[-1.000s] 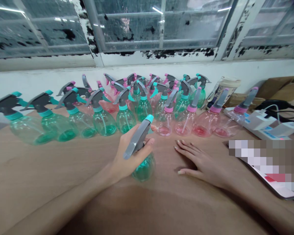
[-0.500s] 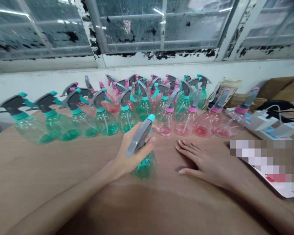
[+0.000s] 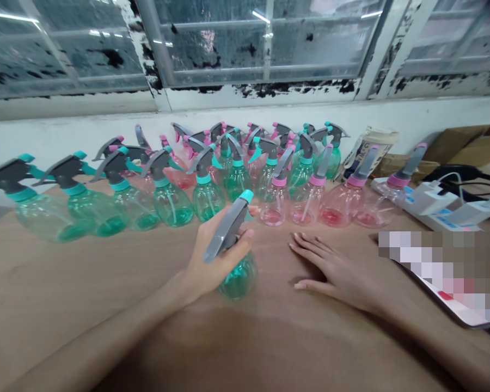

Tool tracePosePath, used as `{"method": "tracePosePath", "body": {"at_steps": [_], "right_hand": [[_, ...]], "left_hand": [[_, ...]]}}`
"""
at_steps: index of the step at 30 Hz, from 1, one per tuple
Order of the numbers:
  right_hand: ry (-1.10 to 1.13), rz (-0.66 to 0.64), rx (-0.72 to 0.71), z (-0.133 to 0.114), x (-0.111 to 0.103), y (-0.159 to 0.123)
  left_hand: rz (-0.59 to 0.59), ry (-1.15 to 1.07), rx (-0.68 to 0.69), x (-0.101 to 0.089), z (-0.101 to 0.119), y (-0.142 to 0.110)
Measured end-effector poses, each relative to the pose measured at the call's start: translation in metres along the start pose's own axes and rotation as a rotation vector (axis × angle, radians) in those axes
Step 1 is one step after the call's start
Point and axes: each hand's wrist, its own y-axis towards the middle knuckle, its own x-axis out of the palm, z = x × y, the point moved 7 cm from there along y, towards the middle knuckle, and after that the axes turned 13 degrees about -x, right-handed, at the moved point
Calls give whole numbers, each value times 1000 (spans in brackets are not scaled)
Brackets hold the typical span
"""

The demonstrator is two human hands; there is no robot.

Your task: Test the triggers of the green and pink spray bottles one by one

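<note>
My left hand (image 3: 212, 256) is wrapped round the neck of a green spray bottle (image 3: 240, 279), just under its grey trigger head with a teal nozzle. The bottle stands upright at the middle of the wooden table (image 3: 139, 337), its nozzle facing away from me. To the right, my right hand (image 3: 330, 269) rests palm down with fingers spread, touching only the tabletop. Beyond the hands stand green spray bottles (image 3: 173, 204) on the left and pink spray bottles (image 3: 273, 209) on the right. The fingers on the held bottle's far side are partly hidden.
More green and pink bottles crowd behind the front row, near the white wall (image 3: 65, 133). At the right are a white power strip (image 3: 436, 209) with plugs, a printed cup (image 3: 375, 144), a cardboard box (image 3: 469, 144) and a flat device with a pixelated surface (image 3: 445, 277).
The whole view has shifted slightly, so things appear a little further left. My left hand keeps its grip on the spray bottle, and my right hand stays flat on the table.
</note>
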Motion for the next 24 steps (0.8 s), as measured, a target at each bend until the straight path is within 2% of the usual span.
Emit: {"method": "tracePosePath", "body": {"at_steps": [7,20,24], "right_hand": [[6,21,-1,-1,-2,-1],[7,25,-20,0,-1,0],[-1,31,-20,0,0,0]], "left_hand": [[-2,-1,6,0,-2,-1],[-46,-7,53,0,9,5],[3,-7,89,-4,11,4]]}}
